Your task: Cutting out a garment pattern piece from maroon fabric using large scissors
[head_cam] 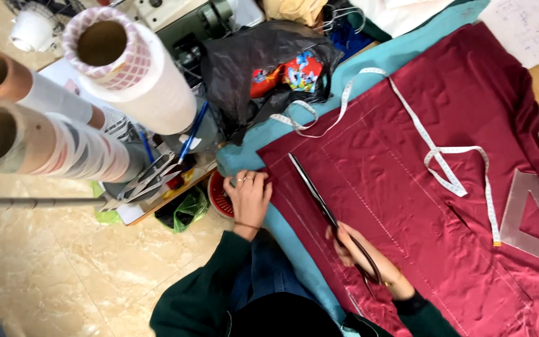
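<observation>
**Scissors partway along a chalked line in red cloth**

The grip of the right hand is closed through the handles of long dark scissors, whose blades lie nearly together and point away from the person along a pale marked line. The left hand rests flat, fingers spread and holding nothing, on the near left corner of the red cloth, pressing it down where it meets the teal cloth beneath, close to the counter's left edge.

Judging by the blades, the cut looks to be in its early part: the narrow strip between the scissors and the cloth's left edge seems only partly freed, and the other chalk lines running across the cloth appear uncut. Whether the cloth is already parted behind the blades I cannot tell.

Further out, a white tape measure loops over the middle of the red cloth, and a clear triangle ruler lies by the right edge. At the far left corner sits a black plastic bag, with fabric rolls standing beyond the counter's left edge.
</observation>
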